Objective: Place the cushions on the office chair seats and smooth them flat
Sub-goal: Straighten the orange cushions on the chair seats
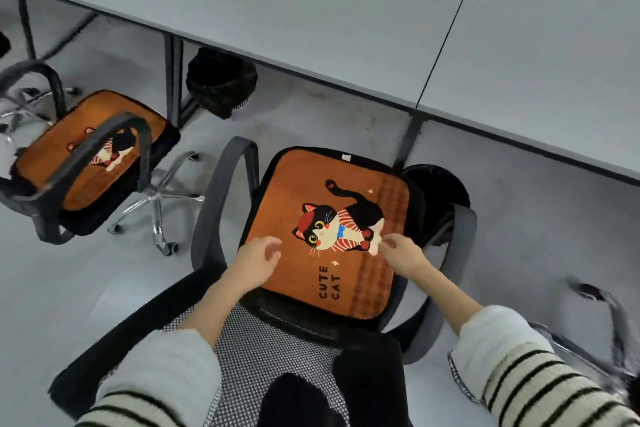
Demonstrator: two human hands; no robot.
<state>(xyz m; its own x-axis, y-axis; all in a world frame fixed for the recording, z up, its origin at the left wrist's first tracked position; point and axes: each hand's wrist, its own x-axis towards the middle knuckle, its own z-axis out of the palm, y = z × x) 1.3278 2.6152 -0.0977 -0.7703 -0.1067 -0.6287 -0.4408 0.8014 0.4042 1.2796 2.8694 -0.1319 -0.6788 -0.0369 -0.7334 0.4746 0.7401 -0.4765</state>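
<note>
An orange cushion [294, 184] with a black cat and the words CUTE CAT lies flat on the seat of the black office chair [221, 198] right below me. My left hand [256, 262] hovers over the cushion's near left edge with fingers loosely curled, holding nothing. My right hand [401, 253] is over the cushion's right side, fingers relaxed and bent, by the cat's paw. Whether either hand touches the fabric I cannot tell. A second orange cat cushion [69, 149] lies on another office chair [97, 146] at the left.
Grey desks [346, 10] run across the top, with legs [173, 80] beneath. Two black-lined bins stand under them, one [221, 80] behind the left chair, one [440, 191] beside the near chair's right armrest. A third chair's chrome frame [609, 322] shows at far right. Grey floor [69, 288] lies around.
</note>
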